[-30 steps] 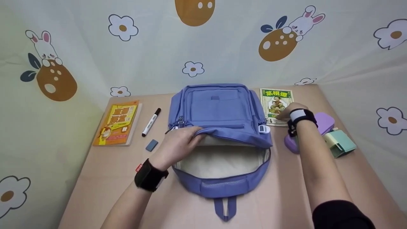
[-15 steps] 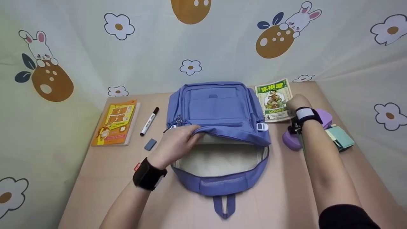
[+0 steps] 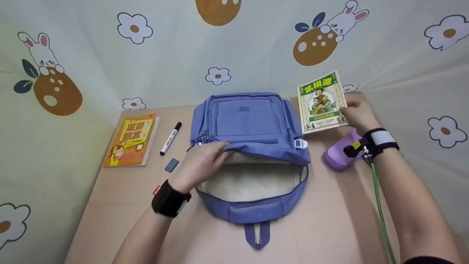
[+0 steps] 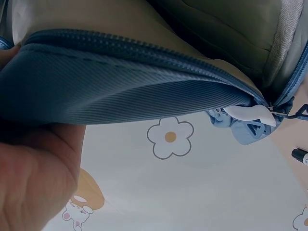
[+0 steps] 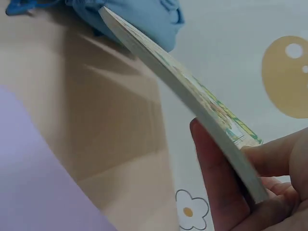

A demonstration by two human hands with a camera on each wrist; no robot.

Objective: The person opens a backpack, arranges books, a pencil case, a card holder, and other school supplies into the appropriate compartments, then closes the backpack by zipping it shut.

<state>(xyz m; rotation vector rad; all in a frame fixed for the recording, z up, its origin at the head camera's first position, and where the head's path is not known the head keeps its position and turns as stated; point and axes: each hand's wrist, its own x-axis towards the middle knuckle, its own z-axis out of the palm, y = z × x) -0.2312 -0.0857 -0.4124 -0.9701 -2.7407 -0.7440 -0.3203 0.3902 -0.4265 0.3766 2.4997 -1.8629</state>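
A blue backpack (image 3: 249, 121) lies on the table with its main compartment unzipped and gaping toward me. My left hand (image 3: 199, 163) pinches the upper edge of that opening and holds it up; the left wrist view shows the zipper edge (image 4: 144, 53) above the thumb. Off the table, to the right of the backpack, my right hand (image 3: 361, 115) grips a thin green-and-cream book (image 3: 322, 104) by its right edge. In the right wrist view the thumb lies on the cover of the book (image 5: 192, 101) and fingers are behind it.
A purple case (image 3: 340, 152) stands below my right hand, partly hidden by the wrist. At the left lie an orange book (image 3: 130, 141), a black-and-white marker (image 3: 170, 138) and a blue-grey eraser (image 3: 172, 165). A patterned curtain (image 3: 168, 73) closes off the back.
My right hand has picked the green book up off the table and tilted it. The right forearm has swung outward, now covering the mint-green item. My left hand still holds the backpack's edge.
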